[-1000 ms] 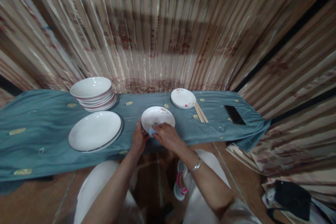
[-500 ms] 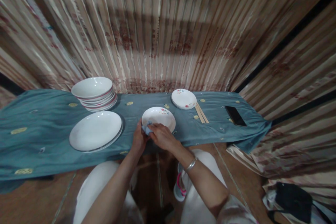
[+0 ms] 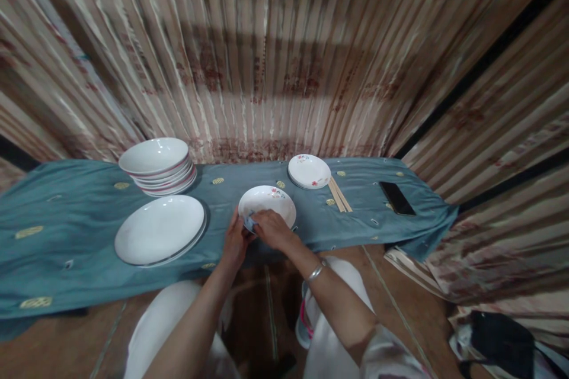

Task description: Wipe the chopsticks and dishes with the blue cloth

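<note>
A white plate with small flowers near its rim (image 3: 262, 195) is in front of me at the table's near edge. My left hand (image 3: 235, 238) grips its left near rim, the thumb up along the edge. Inside the plate, my right hand (image 3: 272, 227) presses a bluish cloth (image 3: 249, 222) against the left part of the surface. The fingers are closed on the cloth, which is mostly covered by them. A silver bangle is on the right wrist.
Left stand a stack of white bowls (image 3: 154, 156) and large oval plates (image 3: 160, 228). Behind to the right are small flowered plates (image 3: 310, 170), wooden chopsticks (image 3: 340, 195) and a black phone (image 3: 397, 198). A teal cloth (image 3: 80, 213) covers the table; a pleated curtain (image 3: 267, 83) hangs behind.
My right hand has shifted slightly within the plate with the cloth, and less of the cloth shows over the rim. My left hand keeps its hold. The view has tilted a little.
</note>
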`<state>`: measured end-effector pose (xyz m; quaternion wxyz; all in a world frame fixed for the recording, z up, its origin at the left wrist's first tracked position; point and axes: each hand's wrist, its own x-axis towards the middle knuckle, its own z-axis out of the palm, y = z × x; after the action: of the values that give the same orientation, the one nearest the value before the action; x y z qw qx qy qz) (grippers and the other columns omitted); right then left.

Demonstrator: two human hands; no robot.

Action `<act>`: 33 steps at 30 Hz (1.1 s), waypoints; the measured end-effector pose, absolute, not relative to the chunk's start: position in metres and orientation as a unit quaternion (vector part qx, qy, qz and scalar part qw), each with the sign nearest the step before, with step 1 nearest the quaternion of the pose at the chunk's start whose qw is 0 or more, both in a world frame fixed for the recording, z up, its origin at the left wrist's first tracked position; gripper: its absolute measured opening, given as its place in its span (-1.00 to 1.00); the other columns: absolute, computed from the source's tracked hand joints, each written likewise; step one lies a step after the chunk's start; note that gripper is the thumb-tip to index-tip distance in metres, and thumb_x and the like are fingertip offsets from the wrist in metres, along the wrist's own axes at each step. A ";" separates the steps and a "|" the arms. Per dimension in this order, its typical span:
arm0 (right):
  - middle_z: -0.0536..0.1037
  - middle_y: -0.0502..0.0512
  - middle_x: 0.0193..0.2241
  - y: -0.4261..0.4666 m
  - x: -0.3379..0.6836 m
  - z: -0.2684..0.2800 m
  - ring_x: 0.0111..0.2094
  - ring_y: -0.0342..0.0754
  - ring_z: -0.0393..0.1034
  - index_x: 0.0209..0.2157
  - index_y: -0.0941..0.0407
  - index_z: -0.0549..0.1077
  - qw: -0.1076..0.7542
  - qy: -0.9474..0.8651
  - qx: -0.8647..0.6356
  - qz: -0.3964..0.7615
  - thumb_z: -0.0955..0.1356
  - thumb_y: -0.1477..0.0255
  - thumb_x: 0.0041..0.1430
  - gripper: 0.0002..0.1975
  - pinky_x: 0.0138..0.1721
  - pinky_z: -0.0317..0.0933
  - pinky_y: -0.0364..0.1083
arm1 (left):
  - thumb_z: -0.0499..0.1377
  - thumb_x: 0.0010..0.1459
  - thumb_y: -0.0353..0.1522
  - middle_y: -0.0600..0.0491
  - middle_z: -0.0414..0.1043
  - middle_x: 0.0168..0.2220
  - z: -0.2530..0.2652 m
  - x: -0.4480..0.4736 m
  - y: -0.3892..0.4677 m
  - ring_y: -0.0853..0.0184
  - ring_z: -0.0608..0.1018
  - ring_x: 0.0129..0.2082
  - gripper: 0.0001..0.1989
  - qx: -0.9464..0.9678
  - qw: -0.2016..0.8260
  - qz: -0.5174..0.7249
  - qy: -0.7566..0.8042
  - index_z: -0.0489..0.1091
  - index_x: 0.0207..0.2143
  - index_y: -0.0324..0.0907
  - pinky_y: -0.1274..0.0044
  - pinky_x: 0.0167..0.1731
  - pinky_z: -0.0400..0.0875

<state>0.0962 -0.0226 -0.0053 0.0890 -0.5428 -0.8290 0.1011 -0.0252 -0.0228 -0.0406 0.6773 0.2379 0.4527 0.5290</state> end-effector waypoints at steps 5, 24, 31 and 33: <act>0.56 0.28 -0.18 -0.008 0.084 -0.010 -0.12 0.03 0.42 -0.13 0.24 0.47 0.081 -0.828 -0.553 0.048 0.21 0.54 0.25 -0.74 0.00 0.21 -0.04 | 0.10 0.20 -0.38 -0.05 0.39 0.10 -0.040 -0.026 -0.023 0.36 0.56 -0.26 -0.43 0.237 0.681 0.527 0.450 0.12 0.27 -0.03 0.56 -0.37 0.49; 0.52 0.37 -0.07 0.008 0.121 -0.020 0.06 0.04 0.31 -0.17 0.30 0.51 0.089 -0.771 -0.630 0.032 0.20 0.58 0.26 -0.72 0.18 0.08 0.00 | 0.08 0.20 -0.41 -0.08 0.37 0.14 -0.037 -0.026 -0.023 0.37 0.58 -0.26 -0.41 0.239 0.680 0.511 0.469 0.09 0.28 0.01 0.50 -0.31 0.53; 0.54 0.31 -0.08 -0.021 0.135 -0.009 -0.01 0.03 0.39 -0.05 0.27 0.45 0.069 -0.763 -0.635 0.099 0.23 0.55 0.23 -0.71 0.10 0.16 -0.03 | 0.06 0.23 -0.30 -0.04 0.41 0.10 -0.029 -0.018 -0.026 0.32 0.57 -0.20 -0.46 0.250 0.664 0.511 0.486 0.11 0.26 0.07 0.47 -0.29 0.52; 0.52 0.35 -0.05 -0.029 0.133 -0.008 -0.01 0.07 0.40 0.10 0.31 0.33 0.080 -0.753 -0.643 0.114 0.25 0.52 0.23 -0.59 0.07 0.20 0.00 | 0.04 0.24 -0.26 -0.04 0.42 0.07 -0.028 -0.015 -0.026 0.32 0.57 -0.22 -0.47 0.248 0.661 0.512 0.490 0.11 0.26 0.08 0.48 -0.32 0.51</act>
<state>0.1330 -0.0293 -0.0077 0.0798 -0.6434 -0.7528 0.1139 -0.0152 -0.0264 -0.0280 0.6609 0.2479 0.4895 0.5119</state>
